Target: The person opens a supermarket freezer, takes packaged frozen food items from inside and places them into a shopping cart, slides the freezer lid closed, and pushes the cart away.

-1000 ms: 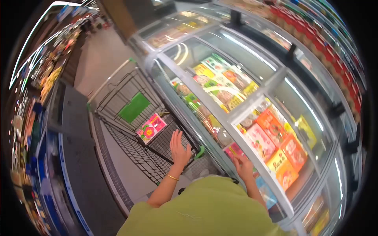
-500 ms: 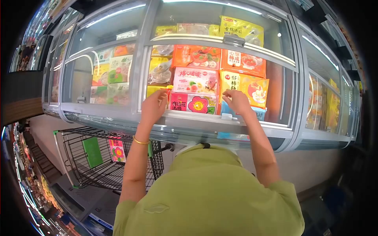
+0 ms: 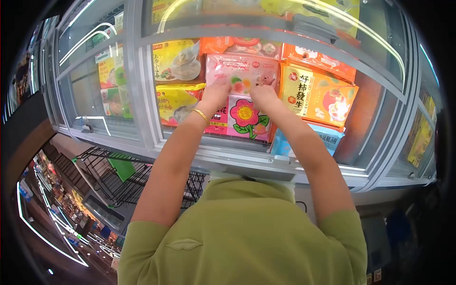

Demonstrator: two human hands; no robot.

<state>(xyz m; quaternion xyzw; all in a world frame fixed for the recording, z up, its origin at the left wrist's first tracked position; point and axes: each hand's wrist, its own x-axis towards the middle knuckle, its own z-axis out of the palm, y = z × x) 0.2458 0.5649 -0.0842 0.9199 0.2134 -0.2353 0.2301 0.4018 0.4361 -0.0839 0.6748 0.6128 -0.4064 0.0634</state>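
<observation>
A light pink food package [image 3: 242, 69] lies in the open part of the freezer cabinet. My left hand [image 3: 217, 93] is closed on its lower left part, and a gold bangle circles that wrist. On the lower right part of the same package, my right hand [image 3: 264, 95] has its fingers closed too; the fingertips are partly hard to make out. Just below both hands is a bright pink package with a flower [image 3: 245, 112]. Orange persimmon packages [image 3: 327, 102] lie to the right, and yellow packages [image 3: 176, 59] to the left.
The freezer's front rail [image 3: 223, 154] runs beneath my forearms. A sliding glass lid with a grey handle [image 3: 313, 27] covers the back. Blue packages [image 3: 323, 135] lie at the front right. A black wire shopping cart [image 3: 137, 178] stands below left.
Both hands have moved forward and inward, from apart above the freezer's front to the light pink package, and closed on it. The view has moved closer to the freezer.
</observation>
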